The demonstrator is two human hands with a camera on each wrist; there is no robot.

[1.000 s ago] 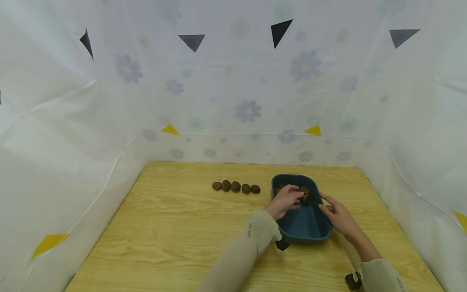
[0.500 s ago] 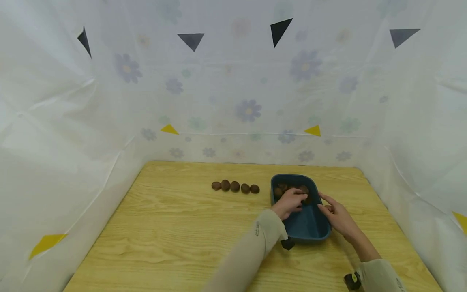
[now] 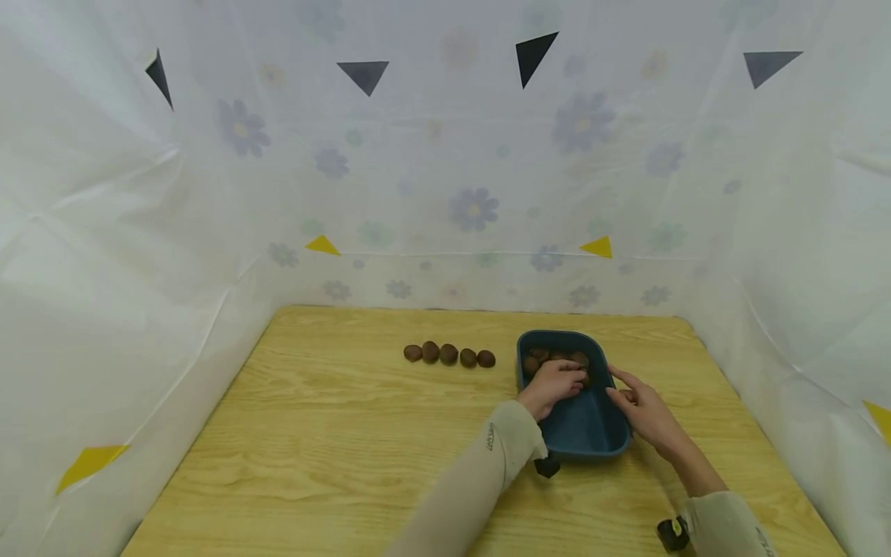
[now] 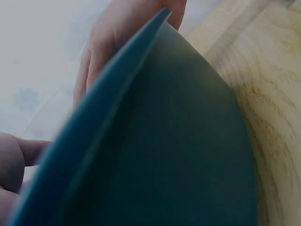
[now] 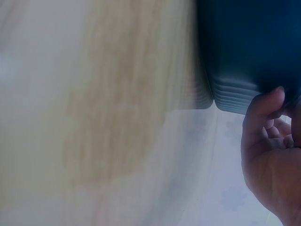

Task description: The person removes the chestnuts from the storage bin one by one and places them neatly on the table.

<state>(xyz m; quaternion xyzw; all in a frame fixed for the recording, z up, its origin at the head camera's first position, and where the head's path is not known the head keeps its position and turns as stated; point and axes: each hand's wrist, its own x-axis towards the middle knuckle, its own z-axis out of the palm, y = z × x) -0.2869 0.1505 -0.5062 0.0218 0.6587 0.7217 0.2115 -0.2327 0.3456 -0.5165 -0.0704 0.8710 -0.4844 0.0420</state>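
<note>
My left hand [image 3: 554, 384] reaches into a dark blue plastic box [image 3: 581, 433], its fingers bent down among brown chestnuts [image 3: 531, 365] at the far end. One chestnut shows right beside the fingertips; whether they pinch it I cannot tell. In the left wrist view the box wall [image 4: 178, 141] covers most of that hand's fingers. My right hand [image 3: 647, 414] rests against the box's right side, thumb and index finger stretched to the rim. The right wrist view shows its thumb [image 5: 265, 108] on the wall. Left of the box, several chestnuts [image 3: 448, 355] lie in a row.
A wood-grain table [image 3: 334, 433] carries everything. White flowered sheeting [image 3: 445, 155] stands behind and along both sides, with black and yellow triangles on it. A black wrist camera [image 3: 547, 466] hangs under the left cuff, close to the box's near left corner.
My left hand has moved rightward and deeper among the chestnuts, uncovering those at the far left of the box. The right hand, the box and the row have stayed put.
</note>
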